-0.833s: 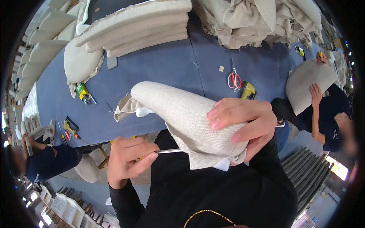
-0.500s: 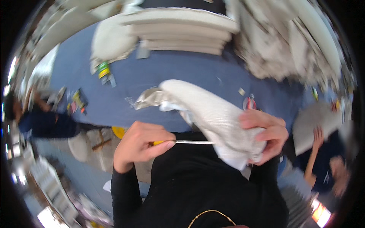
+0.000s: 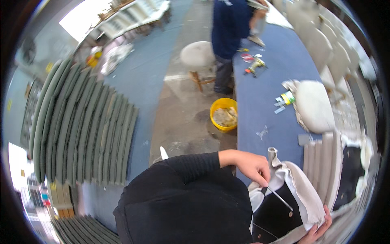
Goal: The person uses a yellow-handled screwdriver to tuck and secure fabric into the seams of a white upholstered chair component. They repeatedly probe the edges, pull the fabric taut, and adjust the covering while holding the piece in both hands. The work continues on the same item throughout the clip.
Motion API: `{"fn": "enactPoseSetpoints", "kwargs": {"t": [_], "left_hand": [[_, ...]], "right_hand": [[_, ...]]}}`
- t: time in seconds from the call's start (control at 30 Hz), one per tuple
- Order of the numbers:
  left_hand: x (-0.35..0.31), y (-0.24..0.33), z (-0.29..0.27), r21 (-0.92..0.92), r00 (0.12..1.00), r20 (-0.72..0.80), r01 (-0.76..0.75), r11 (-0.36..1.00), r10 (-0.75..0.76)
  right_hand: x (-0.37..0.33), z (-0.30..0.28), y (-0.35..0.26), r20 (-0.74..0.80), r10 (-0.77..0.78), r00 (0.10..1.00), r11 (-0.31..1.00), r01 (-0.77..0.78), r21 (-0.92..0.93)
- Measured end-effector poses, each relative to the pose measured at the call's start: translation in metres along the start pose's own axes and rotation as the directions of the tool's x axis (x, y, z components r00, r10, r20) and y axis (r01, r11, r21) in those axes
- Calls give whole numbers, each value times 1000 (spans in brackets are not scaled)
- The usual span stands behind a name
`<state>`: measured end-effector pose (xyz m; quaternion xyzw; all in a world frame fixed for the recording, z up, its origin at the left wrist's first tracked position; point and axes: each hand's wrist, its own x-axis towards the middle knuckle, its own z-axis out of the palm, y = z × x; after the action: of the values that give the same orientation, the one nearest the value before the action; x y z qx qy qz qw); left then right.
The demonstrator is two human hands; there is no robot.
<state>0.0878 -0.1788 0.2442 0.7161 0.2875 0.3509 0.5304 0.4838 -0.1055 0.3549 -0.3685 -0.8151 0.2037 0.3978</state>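
A: In the head view, what is the left hand doing?
B: The left hand (image 3: 252,167) is closed, fingers curled and thumb pressed against them, gripping a thin metal tool (image 3: 280,199). The grip hides most of its handle; the straight shaft slants down to the right, across the panel's black backing (image 3: 280,217), its tip just beside a small brownish spot.
A: And the right hand?
B: The right hand (image 3: 318,232) is at the lower right, partly cut off by the edge of the view. Its fingers are bent around the rim of the upholstered panel (image 3: 300,179), gripping the cloth there.
A: Where is that panel?
B: At the lower right, between the wearer's black-clothed body and a stack of beige pads (image 3: 321,162). Its underside faces up: black backing, white padding, and beige fabric standing loosely around the edge. Whether it rests on anything is hidden.
A: What lies about it?
B: A blue table (image 3: 270,122) runs away from the wearer, carrying the stack, a pale rounded cushion (image 3: 315,106) and, farther off, a staple gun (image 3: 256,66). A yellow bucket (image 3: 222,128) stands on the floor beside the table. A co-worker (image 3: 228,32) in dark clothes stands near its far end.
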Motion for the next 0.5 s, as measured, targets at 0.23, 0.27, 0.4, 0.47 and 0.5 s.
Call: {"fn": "enactPoseSetpoints", "kwargs": {"t": [0.23,0.27,0.4,0.47,0.5], "left_hand": [[-29,5,3,-23,984,-138,112,993,-114],[-26,0,5,-28,986,-158,47,998,-51],[-23,-1,17,41,975,-220,-24,999,33],[-18,3,21,92,973,-228,-19,996,39],[-22,5,21,156,969,-240,-15,988,53]], "right_hand": [[34,-14,37,121,77,990,995,-69,-69],[27,-26,51,103,59,993,997,-53,-62],[40,-20,63,128,23,991,998,-16,-58],[44,-17,47,104,34,994,996,-25,-90],[46,-15,54,112,18,994,998,-12,-61]]}}
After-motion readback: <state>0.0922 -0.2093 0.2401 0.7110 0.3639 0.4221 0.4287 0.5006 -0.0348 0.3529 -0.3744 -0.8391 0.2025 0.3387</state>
